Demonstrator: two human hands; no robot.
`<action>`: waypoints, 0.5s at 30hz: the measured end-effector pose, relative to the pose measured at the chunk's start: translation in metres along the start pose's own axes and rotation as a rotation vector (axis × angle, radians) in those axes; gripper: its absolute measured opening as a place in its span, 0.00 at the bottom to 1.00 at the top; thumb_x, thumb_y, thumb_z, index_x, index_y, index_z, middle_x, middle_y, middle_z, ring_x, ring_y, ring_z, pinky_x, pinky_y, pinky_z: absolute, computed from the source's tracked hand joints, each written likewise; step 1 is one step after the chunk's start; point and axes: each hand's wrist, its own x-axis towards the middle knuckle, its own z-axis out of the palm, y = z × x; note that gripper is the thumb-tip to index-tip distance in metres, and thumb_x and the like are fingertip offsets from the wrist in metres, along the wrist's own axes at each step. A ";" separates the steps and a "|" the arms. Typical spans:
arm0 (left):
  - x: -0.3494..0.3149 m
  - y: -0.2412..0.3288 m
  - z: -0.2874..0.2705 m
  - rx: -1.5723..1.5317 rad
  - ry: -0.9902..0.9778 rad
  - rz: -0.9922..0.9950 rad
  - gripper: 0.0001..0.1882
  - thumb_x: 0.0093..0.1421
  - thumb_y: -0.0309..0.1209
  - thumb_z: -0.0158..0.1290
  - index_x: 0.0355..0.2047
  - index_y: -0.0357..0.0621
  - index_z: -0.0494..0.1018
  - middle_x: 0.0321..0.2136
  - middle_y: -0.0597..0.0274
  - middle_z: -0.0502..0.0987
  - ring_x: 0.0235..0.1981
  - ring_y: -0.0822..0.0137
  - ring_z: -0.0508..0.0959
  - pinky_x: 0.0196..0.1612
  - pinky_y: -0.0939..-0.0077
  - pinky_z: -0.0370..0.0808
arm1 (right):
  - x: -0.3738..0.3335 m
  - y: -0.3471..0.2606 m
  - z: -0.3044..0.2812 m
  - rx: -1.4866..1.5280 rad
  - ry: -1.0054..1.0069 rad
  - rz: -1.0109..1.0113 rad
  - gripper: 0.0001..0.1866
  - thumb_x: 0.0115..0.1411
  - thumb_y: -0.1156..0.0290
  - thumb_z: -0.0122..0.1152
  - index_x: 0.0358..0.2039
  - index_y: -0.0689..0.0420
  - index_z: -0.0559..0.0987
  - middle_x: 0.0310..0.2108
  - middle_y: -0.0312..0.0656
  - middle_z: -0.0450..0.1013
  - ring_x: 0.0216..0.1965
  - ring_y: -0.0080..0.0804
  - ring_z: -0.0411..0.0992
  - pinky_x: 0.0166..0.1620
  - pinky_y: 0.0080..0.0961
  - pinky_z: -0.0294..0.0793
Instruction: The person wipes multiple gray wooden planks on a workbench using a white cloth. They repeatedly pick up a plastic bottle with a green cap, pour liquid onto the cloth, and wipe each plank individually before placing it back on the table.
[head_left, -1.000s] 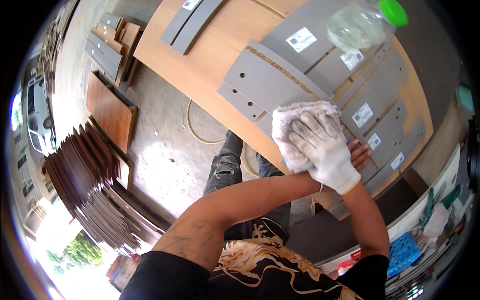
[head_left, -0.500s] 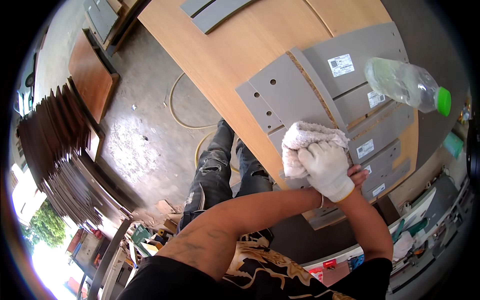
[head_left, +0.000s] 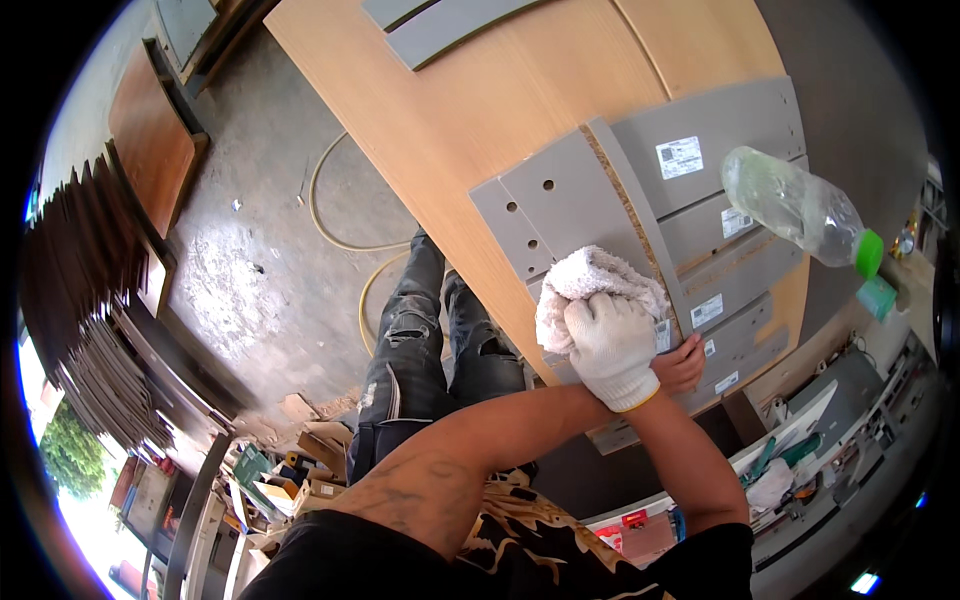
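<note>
Grey board (head_left: 588, 210) lay under the whitish cloth (head_left: 592, 270) that my gloved right hand (head_left: 612, 345) clutched; my bare left hand (head_left: 680, 368), beside the board's lower end, had bent fingers, their grip unclear; farther right lay a bottle (head_left: 800, 207).

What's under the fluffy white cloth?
A grey board runs under the cloth. The patch directly beneath is covered, with the gloved right hand on top, so I can't see it.
</note>
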 end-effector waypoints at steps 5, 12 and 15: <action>0.000 0.010 0.010 0.008 0.011 0.014 0.25 0.66 0.40 0.44 0.57 0.35 0.69 0.58 0.44 0.71 0.65 0.44 0.69 0.74 0.36 0.59 | 0.079 -0.024 0.017 -0.136 0.095 0.046 0.07 0.54 0.64 0.67 0.30 0.50 0.79 0.26 0.41 0.74 0.28 0.44 0.77 0.32 0.46 0.73; 0.001 0.002 -0.006 -0.116 -0.074 -0.064 0.25 0.66 0.41 0.45 0.58 0.37 0.68 0.60 0.44 0.70 0.67 0.43 0.67 0.76 0.38 0.55 | 0.009 -0.009 0.010 -0.031 -0.015 0.125 0.07 0.56 0.65 0.65 0.32 0.52 0.78 0.25 0.42 0.74 0.27 0.43 0.76 0.32 0.45 0.74; 0.000 -0.005 -0.018 -0.113 -0.111 -0.021 0.26 0.66 0.40 0.46 0.59 0.37 0.68 0.61 0.44 0.69 0.68 0.44 0.66 0.77 0.39 0.53 | 0.028 -0.017 0.007 -0.041 -0.021 0.160 0.07 0.56 0.66 0.64 0.32 0.52 0.77 0.25 0.41 0.74 0.27 0.42 0.77 0.32 0.44 0.75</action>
